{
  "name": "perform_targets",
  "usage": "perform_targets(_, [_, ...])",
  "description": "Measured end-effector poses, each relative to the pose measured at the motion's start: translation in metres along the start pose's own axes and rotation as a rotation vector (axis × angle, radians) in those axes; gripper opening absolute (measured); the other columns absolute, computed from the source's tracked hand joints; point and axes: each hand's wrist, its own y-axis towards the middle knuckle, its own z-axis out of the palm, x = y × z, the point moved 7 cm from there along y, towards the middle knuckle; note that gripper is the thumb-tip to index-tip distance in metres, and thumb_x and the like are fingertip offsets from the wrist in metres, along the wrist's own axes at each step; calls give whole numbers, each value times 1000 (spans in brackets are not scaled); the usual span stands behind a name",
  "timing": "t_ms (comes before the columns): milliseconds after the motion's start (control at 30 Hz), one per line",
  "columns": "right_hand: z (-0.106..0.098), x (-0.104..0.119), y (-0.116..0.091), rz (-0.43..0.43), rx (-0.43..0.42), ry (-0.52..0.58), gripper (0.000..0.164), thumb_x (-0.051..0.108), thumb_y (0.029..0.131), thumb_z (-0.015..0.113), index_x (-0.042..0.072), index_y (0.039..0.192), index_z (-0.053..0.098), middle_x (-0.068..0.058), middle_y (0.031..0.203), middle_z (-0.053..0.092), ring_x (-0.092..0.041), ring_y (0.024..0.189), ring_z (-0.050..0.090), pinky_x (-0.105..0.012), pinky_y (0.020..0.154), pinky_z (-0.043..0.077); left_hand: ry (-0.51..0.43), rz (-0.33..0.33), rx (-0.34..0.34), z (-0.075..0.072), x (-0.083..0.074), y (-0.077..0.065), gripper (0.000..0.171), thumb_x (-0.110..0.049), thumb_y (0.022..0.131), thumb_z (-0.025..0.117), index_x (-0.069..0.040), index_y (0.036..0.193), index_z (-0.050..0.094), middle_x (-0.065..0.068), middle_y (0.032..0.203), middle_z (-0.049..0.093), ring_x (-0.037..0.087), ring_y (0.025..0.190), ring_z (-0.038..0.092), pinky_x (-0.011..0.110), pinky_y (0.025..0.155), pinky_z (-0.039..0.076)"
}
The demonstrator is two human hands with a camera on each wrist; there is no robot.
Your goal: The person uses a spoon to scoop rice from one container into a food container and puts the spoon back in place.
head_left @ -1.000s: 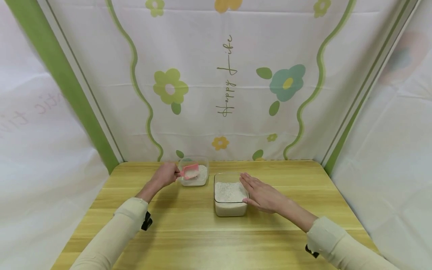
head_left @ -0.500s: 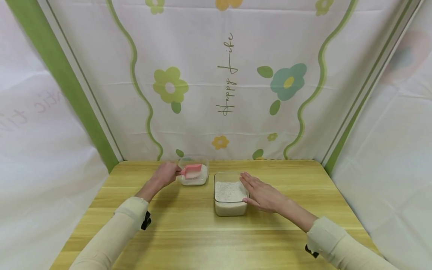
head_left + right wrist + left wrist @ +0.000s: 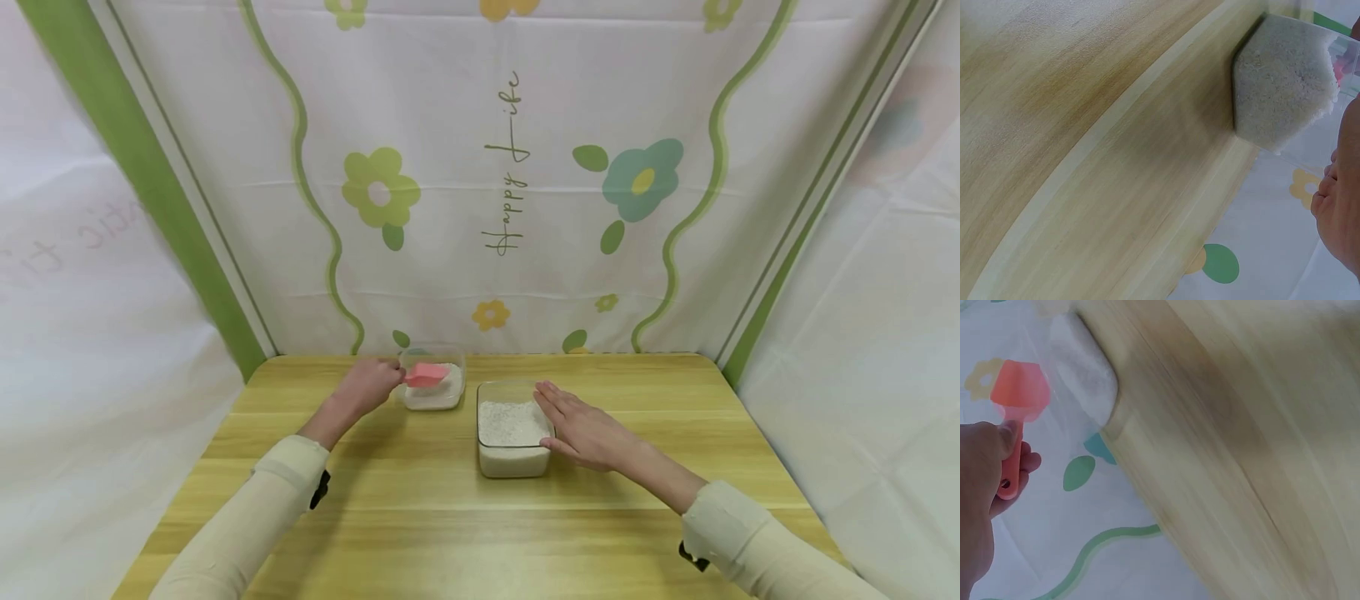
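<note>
My left hand (image 3: 365, 387) grips the handle of a pink scoop (image 3: 426, 375) over a small clear container (image 3: 435, 403) at the back of the table. That container holds white grains; the scoop is tipped above them, and whether anything is left in it I cannot tell. In the left wrist view the thumb lies along the scoop's handle (image 3: 1011, 459). To the right stands a larger clear square container (image 3: 513, 462), well filled with rice-like white grains (image 3: 1285, 78). My right hand (image 3: 588, 429) rests against its right side and rim, fingers straight.
Both containers stand on a wooden table (image 3: 480, 542), the small one near its back edge. A white flower-print curtain (image 3: 450, 250) rises right behind, with more white cloth (image 3: 885, 375) at both sides.
The pink scoop has turned over in my left hand: its hollow with white grains faced up before, and now it is tipped. My right hand has stayed at the larger container.
</note>
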Motion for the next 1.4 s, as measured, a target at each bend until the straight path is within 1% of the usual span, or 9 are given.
perform_targets(67, [-1, 0, 0, 1, 3, -4, 74, 49, 106, 39, -3, 156, 22, -21, 164, 21, -32, 153, 20, -46, 119, 30, 68, 35, -12, -3, -3, -1, 5, -3, 84, 76, -8, 85, 74, 4, 81, 70, 16, 69, 66, 27, 58, 54])
perform_targets(167, [-2, 1, 0, -1, 7, 3, 74, 48, 106, 39, -3, 156, 22, -22, 164, 21, -33, 153, 20, -46, 119, 30, 66, 17, -24, -6, -2, -4, 4, -5, 84, 76, -8, 87, 75, 4, 82, 71, 16, 69, 67, 26, 57, 54])
perform_targets(400, [-3, 2, -1, 2, 11, 6, 74, 47, 106, 40, -4, 156, 21, -22, 164, 20, -33, 153, 20, -46, 120, 30, -118, -65, -181, -31, 2, -2, 8, -14, 84, 79, -8, 80, 74, 4, 68, 63, 15, 52, 57, 25, 47, 48])
perform_targets(500, [-3, 3, -2, -2, 9, 3, 74, 46, 106, 41, -5, 156, 21, -23, 163, 21, -33, 153, 20, -46, 120, 30, -182, -53, -183, -45, -2, 1, 6, -14, 83, 80, -9, 84, 76, 1, 67, 62, 12, 51, 55, 23, 48, 46])
perform_targets(733, [-7, 7, -3, -9, 4, -3, 73, 45, 106, 41, -6, 155, 23, -24, 163, 22, -35, 152, 23, -47, 119, 31, -209, 55, -117, -81, -30, 17, 7, -18, 88, 76, -14, 83, 74, -1, 68, 62, 11, 53, 56, 23, 49, 45])
perform_targets(867, [-8, 6, -3, -7, 11, -8, 73, 46, 106, 41, -6, 155, 24, -24, 163, 23, -34, 152, 23, -46, 119, 31, -196, 130, -39, -92, -48, 28, 12, -18, 90, 74, -13, 80, 73, 0, 71, 65, 11, 55, 57, 21, 50, 45])
perform_targets(1000, [-9, 5, -4, -9, 20, 0, 73, 47, 106, 40, -6, 155, 24, -23, 163, 23, -34, 152, 23, -46, 119, 31, -162, 194, -11, -101, -66, 42, 8, -17, 88, 76, -13, 81, 76, -1, 74, 69, 12, 60, 63, 23, 50, 48])
perform_targets(1233, [-10, 3, -6, -17, 38, 1, 73, 48, 106, 40, -5, 155, 25, -23, 163, 24, -34, 152, 24, -46, 118, 32, -184, 274, 53, -104, -96, 66, 13, -14, 87, 76, -13, 74, 73, -1, 71, 69, 14, 58, 58, 24, 50, 45])
perform_targets(1400, [-11, 4, -4, -35, 46, 8, 73, 48, 106, 39, -6, 154, 25, -24, 162, 23, -35, 152, 24, -47, 118, 32, -84, 266, 127, -97, -111, 78, 21, -8, 87, 73, -16, 69, 67, -4, 69, 67, 10, 52, 46, 24, 46, 38])
